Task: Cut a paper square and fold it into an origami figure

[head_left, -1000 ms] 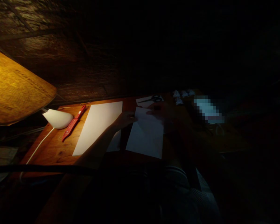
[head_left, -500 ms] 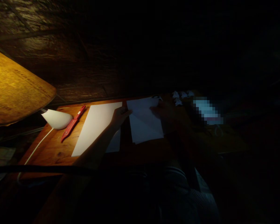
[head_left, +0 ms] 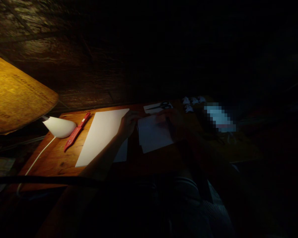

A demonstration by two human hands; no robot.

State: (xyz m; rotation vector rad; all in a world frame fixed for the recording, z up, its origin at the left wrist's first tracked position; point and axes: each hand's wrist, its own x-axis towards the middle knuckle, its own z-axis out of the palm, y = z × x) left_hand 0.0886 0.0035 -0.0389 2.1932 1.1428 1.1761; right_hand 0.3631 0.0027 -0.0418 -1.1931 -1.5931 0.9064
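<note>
A folded white sheet of paper [head_left: 155, 137] lies on the wooden table [head_left: 57, 158] in dim light. My left hand [head_left: 127, 124] rests at the sheet's upper left corner, fingers curled down onto the fold. My right hand [head_left: 167, 117] presses on the sheet's upper right edge, fingers bent against the paper. A larger white sheet [head_left: 101, 135] lies flat to the left, partly under my left forearm.
A red utility knife [head_left: 75, 132] and a white lamp base [head_left: 59, 127] with its cord sit at the left, under a yellow lampshade [head_left: 15, 99]. Black scissors [head_left: 164, 105] lie on a paper scrap behind the hands. Small crumpled paper pieces [head_left: 193, 100] sit at the back right.
The sheet lay full length a second ago. Its near half was lifted and brought over to the far edge, and both hands now hold the halved sheet down at its top.
</note>
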